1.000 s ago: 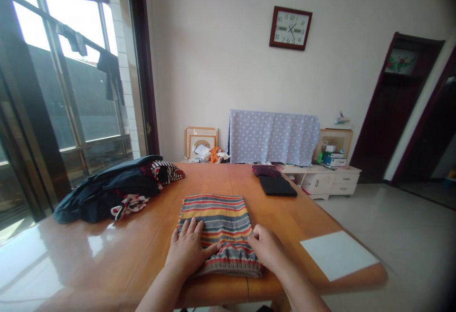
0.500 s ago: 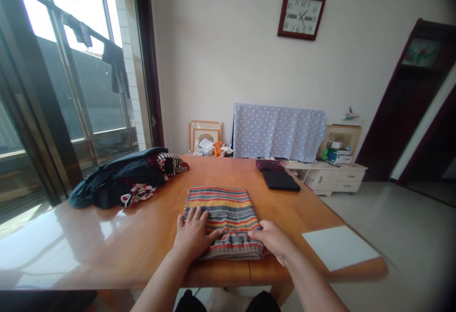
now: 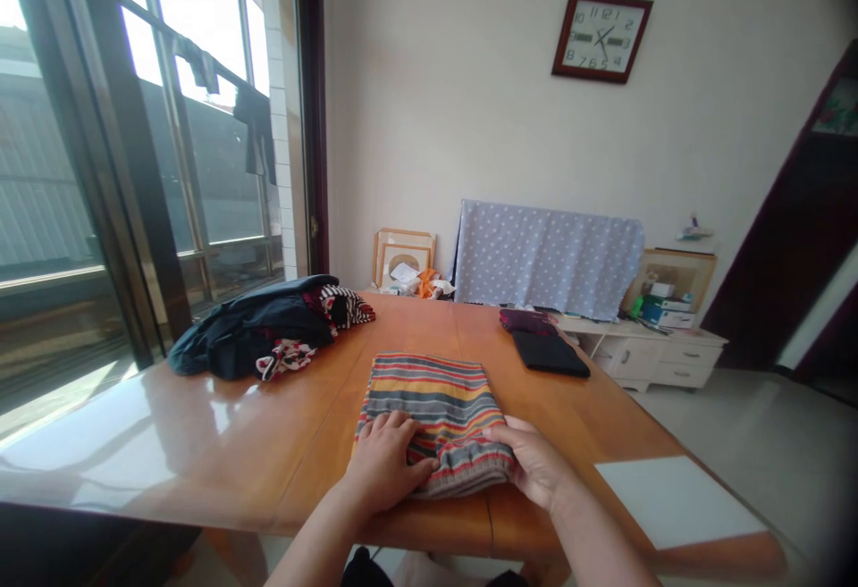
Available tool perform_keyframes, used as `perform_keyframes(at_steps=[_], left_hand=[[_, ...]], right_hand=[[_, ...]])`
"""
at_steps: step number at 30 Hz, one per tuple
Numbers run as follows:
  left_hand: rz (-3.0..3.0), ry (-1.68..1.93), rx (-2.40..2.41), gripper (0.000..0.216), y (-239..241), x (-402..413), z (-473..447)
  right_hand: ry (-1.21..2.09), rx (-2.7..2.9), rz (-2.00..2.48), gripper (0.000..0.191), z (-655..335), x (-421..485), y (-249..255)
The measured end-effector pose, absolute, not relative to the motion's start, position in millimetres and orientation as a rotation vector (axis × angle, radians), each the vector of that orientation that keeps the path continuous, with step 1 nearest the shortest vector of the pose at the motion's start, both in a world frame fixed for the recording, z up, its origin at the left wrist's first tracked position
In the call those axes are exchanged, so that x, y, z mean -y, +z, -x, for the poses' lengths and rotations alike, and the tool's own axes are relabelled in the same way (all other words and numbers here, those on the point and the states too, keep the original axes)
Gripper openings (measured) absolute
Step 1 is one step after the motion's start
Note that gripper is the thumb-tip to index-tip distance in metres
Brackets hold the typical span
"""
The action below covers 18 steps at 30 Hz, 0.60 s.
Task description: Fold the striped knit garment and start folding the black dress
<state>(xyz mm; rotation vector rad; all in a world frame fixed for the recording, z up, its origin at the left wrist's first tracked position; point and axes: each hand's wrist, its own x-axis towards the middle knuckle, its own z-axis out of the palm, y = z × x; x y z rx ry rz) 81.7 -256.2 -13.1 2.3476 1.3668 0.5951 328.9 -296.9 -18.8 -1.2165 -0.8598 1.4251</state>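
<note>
A folded garment (image 3: 435, 390) with red, yellow and grey stripes lies near the table's front edge. Its gathered, elastic-looking waistband edge faces me. My left hand (image 3: 385, 462) rests on its lower left part, fingers together and a little bent, thumb apart and pointing right. At the lower right corner, my right hand (image 3: 533, 457) grips the edge, thumb on top and the fingers partly hidden beneath and beside the cloth. The corner there is slightly lifted.
A heap of dark clothes (image 3: 248, 332) lies on the table's left side. Folded dark clothes, a black one (image 3: 550, 353) and a maroon one (image 3: 526, 322), lie at the back right. A white sheet (image 3: 677, 499) covers part of the right front corner of the wooden table (image 3: 322, 408).
My view has turned left, so everything sits further right. My left hand's spread fingers have drawn closer together on the garment. The right hand still holds the waistband corner.
</note>
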Motion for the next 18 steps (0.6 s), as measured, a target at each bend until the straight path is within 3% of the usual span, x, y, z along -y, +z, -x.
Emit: perform_keyframes(at_steps=[6,10,14,18], left_hand=[[-2.29,0.723,-1.268,0.05,-19.6,254.6,-76.2],[-1.664,1.007,-1.044,0.043,-29.1,237.8,-65.8],[-0.846,1.226,-0.865,0.04,-35.7,217.6,-48.3],[-0.602,1.233,-0.809,0.047,-35.0,212.7,-36.8]], right_hand=[[1.35,1.029,1.106,0.036,-279.9,267.5,18.6],[1.337,1.27,1.059,0.045,-225.5,247.6,33.7],[1.306,1.487,1.161,0.042,-178.5,234.6,16.4],[1.232,1.578,1.178,0.038,-156.6,230.5,-9.3]])
